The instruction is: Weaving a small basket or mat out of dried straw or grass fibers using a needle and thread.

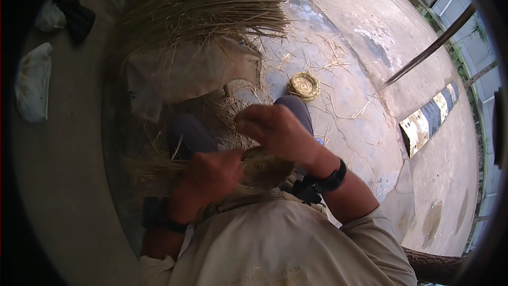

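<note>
My left hand (214,175) is closed on a straw bundle (267,172) in my lap, with loose stalks sticking out to the left. My right hand (270,130) is raised over the bundle, up and right of my left hand, its fingers curled together and somewhat blurred; what they hold, if anything, is hidden. Beyond my knees a small round coiled straw piece (302,86) lies on the concrete. A large heap of long straw (201,5) rests at the top, with a beige sack cloth (180,74) below it.
Plastic bags (33,82) and a dark bag (76,18) lie at the left. To the right are a leaning pole (428,47), a striped kerb block (428,119) and a wall (450,0). Scattered straw (333,61) covers parts of the concrete floor (360,164).
</note>
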